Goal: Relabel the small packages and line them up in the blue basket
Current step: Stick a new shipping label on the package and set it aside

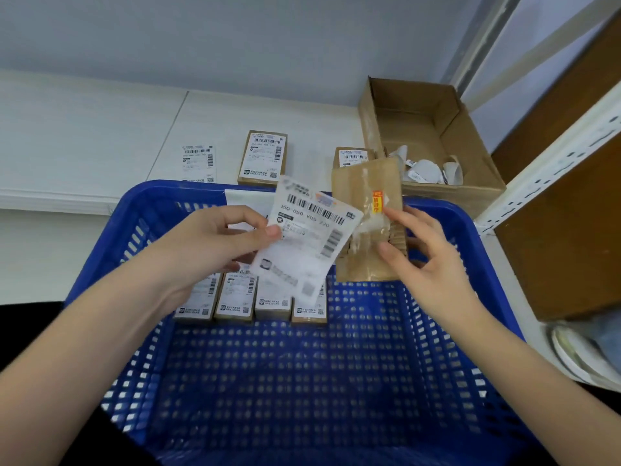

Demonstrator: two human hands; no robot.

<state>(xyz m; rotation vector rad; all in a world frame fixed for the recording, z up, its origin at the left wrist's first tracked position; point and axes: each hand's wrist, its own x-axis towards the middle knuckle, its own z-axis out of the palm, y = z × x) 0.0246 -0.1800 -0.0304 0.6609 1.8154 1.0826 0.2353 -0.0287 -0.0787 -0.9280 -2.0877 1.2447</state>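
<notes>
One small brown package (369, 227) is held up over the far right part of the blue basket (336, 381), its face bare of any shipping label, with clear tape, white residue and an orange sticker (377, 202) showing. The right hand (423, 260) grips it along its right edge, fingers (403, 213) curled round the side and thumb pressed on the front. The left hand (215, 243) pinches a white label (305, 240) by its left edge between thumb and forefinger; the label hangs tilted, its right edge overlapping the package's left side. I cannot tell whether the label is already stuck there or only held in front.

Four labelled packages (250, 297) stand side by side in a row against the basket's far wall, beneath the label. Beyond the basket, on the white surface (84, 136), lie a loose label sheet (198, 163) and two more labelled packages (263, 158), one partly hidden behind the held box. An open cardboard box (430, 136) at the right holds crumpled paper scraps (426, 169).

The risk from here looks to be the label itself: held by one edge and slanted, it could catch crooked or crease, or grab the torn, taped patch unevenly and leave the barcode wrinkled. It could also curl back onto the fingers of the left hand
</notes>
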